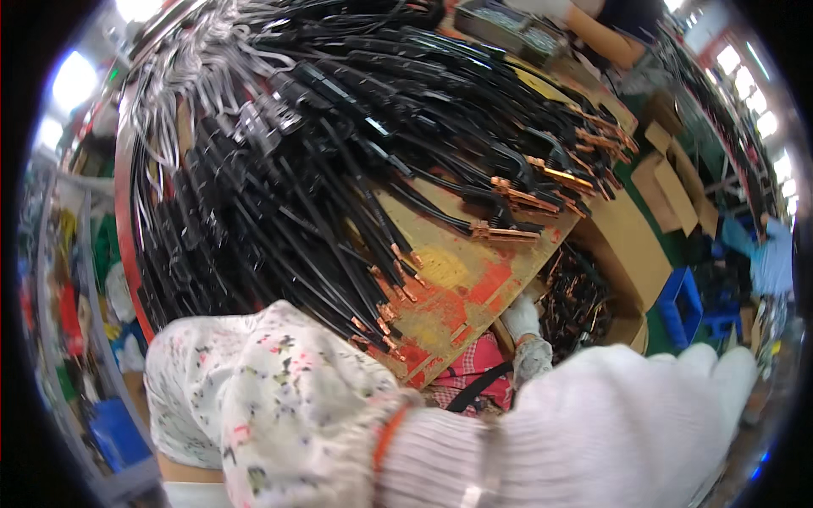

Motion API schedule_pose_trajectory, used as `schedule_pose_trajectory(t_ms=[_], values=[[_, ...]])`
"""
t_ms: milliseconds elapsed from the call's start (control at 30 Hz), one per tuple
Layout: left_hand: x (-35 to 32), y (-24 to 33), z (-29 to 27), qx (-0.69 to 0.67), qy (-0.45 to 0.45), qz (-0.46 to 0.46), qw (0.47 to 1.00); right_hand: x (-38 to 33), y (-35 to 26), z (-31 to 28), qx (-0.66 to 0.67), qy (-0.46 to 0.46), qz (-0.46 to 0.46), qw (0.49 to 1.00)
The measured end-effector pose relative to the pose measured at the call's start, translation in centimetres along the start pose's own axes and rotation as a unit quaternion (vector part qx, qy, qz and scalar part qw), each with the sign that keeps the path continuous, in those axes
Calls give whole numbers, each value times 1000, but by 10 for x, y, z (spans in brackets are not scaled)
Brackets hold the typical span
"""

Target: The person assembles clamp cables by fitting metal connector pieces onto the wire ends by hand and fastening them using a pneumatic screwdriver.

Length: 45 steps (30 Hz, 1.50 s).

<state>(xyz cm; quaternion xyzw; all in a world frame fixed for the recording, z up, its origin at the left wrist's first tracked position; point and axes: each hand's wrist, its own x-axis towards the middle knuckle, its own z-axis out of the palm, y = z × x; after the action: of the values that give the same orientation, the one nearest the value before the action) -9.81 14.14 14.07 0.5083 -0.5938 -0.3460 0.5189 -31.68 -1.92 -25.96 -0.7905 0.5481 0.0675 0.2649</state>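
Note:
My left arm, in a white floral sleeve, crosses close in front of the view. Its hand, my left hand (635, 415), wears a white knit glove, with fingers stretched out toward the right and nothing visible in them. Lower and smaller, my right hand (521, 318), gloved too, is at the table's near edge beside a cardboard box (622, 245). Its fingers are mostly hidden. Inside the box lie many dark pieces with copper-coloured ends (576, 296). A big pile of black cables (288, 186) with copper-coloured tips covers the worn table (449, 296).
Thin grey-white wires (203, 68) spread from the pile's far left. At the back, another person's arm (605, 38) reaches beside a tray of small metal parts (512, 32). Rightward are open cartons (673, 182), a blue crate (677, 305) and a person in blue (771, 254).

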Motion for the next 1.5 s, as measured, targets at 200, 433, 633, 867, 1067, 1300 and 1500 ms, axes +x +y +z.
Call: schedule_pose_trajectory(t_ms=[200, 433, 633, 867, 1067, 1300, 1500], values=[[-27, 12, -25, 28, 3, 10, 1000, 1, 15, 10, 58, -61, -57, 995], [-41, 14, -45, 63, -49, -8, 997, -24, 22, -7, 107, -61, -88, 988], [-51, -13, -34, 257, -92, -50, 961, -7, 14, 3, 130, -25, -45, 990], [-106, -89, -23, 459, -284, 29, 841, -58, -8, -69, 194, 226, -189, 936], [-46, -107, -44, 591, -162, 51, 788, -84, -13, -142, 808, 70, -173, 558], [-33, -140, -95, 662, -160, 90, 727, -70, -39, -178, 903, -37, -71, 423], [-37, -130, -96, 670, -133, 103, 723, -84, -76, -130, 911, -273, 128, 280]])
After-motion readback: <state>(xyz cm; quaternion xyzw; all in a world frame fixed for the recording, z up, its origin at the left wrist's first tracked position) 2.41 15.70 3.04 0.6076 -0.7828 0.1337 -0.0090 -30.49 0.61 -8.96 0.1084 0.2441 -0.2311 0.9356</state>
